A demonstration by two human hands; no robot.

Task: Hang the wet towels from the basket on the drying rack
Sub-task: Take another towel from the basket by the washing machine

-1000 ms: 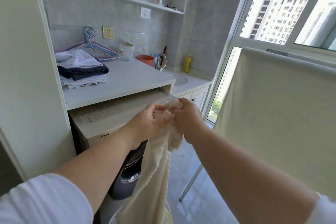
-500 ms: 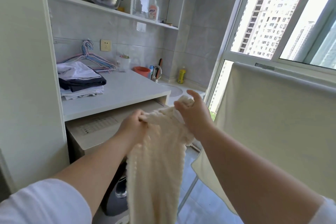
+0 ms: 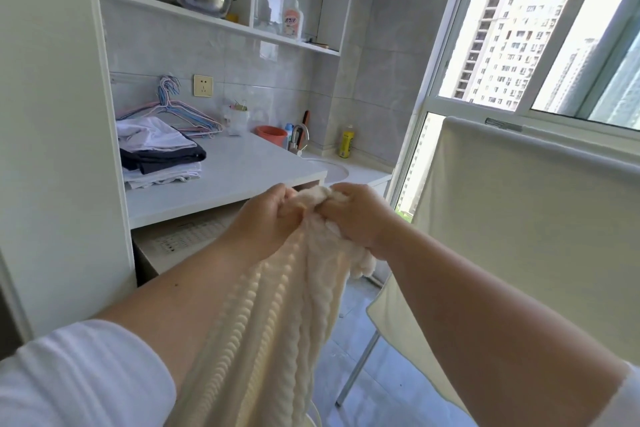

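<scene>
A cream ribbed towel [image 3: 277, 322] hangs bunched from both my hands at chest height and runs down out of the frame's bottom. My left hand [image 3: 266, 218] grips its top edge, and my right hand [image 3: 356, 215] grips the same edge close beside it. To the right stands the drying rack [image 3: 356, 371], of which a grey leg and a top rail show, with a large pale towel [image 3: 519, 218] draped over it. A thin white rim [image 3: 316, 413] at the bottom may be the basket; the rest is hidden by the towel.
A white counter [image 3: 239, 177] with folded clothes [image 3: 159, 152] and hangers [image 3: 180, 114] lies ahead left, above a washing machine. A sink with tap [image 3: 299, 139] and a yellow bottle [image 3: 347, 141] sit by the window. A white cabinet side [image 3: 52, 114] stands at left.
My hands have come back together on the towel's top edge after spreading apart, and they sit a little higher. The view has tilted upward.
</scene>
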